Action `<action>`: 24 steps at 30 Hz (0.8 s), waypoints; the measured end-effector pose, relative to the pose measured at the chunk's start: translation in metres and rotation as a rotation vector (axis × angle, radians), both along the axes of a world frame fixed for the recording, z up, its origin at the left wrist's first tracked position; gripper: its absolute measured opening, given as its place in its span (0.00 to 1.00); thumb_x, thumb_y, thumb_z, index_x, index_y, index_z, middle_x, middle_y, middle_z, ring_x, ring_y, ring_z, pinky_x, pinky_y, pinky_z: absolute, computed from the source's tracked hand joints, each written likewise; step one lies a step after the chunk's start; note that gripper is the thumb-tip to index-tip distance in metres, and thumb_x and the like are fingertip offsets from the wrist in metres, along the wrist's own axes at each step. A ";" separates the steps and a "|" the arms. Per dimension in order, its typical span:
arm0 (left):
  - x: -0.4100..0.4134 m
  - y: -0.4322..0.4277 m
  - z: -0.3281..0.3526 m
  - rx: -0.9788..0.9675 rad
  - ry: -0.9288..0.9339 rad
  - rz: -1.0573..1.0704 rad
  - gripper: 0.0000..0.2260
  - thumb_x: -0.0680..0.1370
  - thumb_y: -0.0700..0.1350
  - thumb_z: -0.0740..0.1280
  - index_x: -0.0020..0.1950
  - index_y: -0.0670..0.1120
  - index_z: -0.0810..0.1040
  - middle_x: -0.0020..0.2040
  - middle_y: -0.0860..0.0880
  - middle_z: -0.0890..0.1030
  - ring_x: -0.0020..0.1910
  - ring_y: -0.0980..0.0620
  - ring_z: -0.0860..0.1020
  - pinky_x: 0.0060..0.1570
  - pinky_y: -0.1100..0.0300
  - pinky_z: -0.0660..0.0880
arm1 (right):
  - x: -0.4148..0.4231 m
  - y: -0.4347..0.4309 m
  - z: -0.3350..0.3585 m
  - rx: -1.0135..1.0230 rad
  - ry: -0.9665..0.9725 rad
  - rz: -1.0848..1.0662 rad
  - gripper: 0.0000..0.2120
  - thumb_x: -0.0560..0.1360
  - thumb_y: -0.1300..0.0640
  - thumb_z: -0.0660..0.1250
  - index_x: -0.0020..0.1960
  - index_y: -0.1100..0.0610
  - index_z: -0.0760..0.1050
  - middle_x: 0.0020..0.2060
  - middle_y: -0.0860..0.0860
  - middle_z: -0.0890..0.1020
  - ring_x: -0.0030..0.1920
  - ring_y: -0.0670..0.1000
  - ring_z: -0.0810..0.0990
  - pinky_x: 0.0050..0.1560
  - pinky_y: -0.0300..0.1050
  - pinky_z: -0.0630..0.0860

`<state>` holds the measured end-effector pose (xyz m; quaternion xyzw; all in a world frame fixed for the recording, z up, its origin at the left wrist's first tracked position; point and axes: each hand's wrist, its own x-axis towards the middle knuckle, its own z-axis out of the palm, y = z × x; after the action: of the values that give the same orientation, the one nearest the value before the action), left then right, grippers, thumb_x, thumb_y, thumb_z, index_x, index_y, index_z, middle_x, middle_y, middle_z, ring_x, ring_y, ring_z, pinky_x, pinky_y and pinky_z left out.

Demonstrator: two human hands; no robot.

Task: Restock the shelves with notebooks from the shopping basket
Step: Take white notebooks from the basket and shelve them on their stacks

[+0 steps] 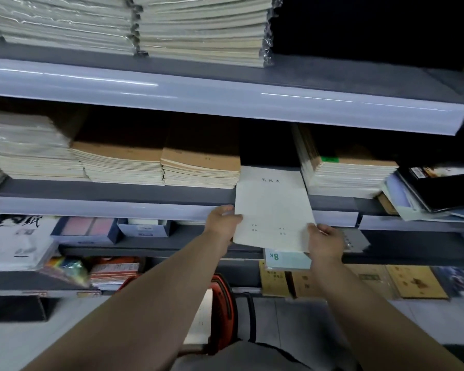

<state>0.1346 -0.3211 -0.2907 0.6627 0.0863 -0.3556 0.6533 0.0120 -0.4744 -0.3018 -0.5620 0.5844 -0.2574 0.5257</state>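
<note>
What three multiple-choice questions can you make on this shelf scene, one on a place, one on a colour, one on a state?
1. Where does the pale notebook point? A) top shelf B) gap on the middle shelf C) floor
2. What colour tops the stack left of that gap? A) brown B) blue C) red
3. How is the notebook held? A) one hand only B) both hands C) lying free
Answers: B, its far edge sits in the gap between two stacks; A, the top cover is brown; B, left hand and right hand each grip its near end.
</note>
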 end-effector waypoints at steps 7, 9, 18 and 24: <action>0.016 -0.010 0.016 -0.049 0.003 -0.036 0.15 0.78 0.33 0.64 0.65 0.40 0.75 0.58 0.41 0.81 0.49 0.47 0.81 0.41 0.58 0.79 | 0.022 -0.026 0.013 -0.255 0.110 0.138 0.06 0.76 0.59 0.67 0.44 0.62 0.77 0.40 0.57 0.80 0.43 0.59 0.78 0.43 0.44 0.70; 0.019 -0.016 0.020 -0.043 -0.028 -0.044 0.17 0.78 0.33 0.65 0.67 0.40 0.74 0.61 0.42 0.80 0.51 0.47 0.80 0.47 0.57 0.79 | 0.026 -0.032 0.015 -0.343 0.136 0.234 0.10 0.76 0.60 0.65 0.40 0.67 0.75 0.38 0.64 0.78 0.43 0.64 0.78 0.42 0.50 0.74; 0.011 -0.034 0.004 0.656 -0.727 -0.633 0.40 0.70 0.51 0.75 0.74 0.45 0.56 0.69 0.47 0.56 0.69 0.46 0.57 0.68 0.53 0.63 | 0.008 -0.050 -0.003 -0.784 0.473 0.890 0.39 0.75 0.38 0.63 0.76 0.62 0.57 0.71 0.57 0.62 0.71 0.56 0.63 0.68 0.49 0.65; 0.010 -0.033 -0.005 0.691 -0.823 -0.525 0.35 0.75 0.50 0.71 0.76 0.43 0.59 0.73 0.47 0.60 0.72 0.47 0.59 0.69 0.55 0.62 | 0.002 -0.074 -0.015 -0.904 0.613 1.056 0.36 0.79 0.40 0.57 0.78 0.59 0.52 0.77 0.54 0.58 0.74 0.55 0.59 0.72 0.47 0.61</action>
<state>0.1450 -0.3542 -0.2962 0.9194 -0.2300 -0.1705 0.2698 0.0140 -0.5483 -0.3171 -0.9742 0.1955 -0.0185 0.1116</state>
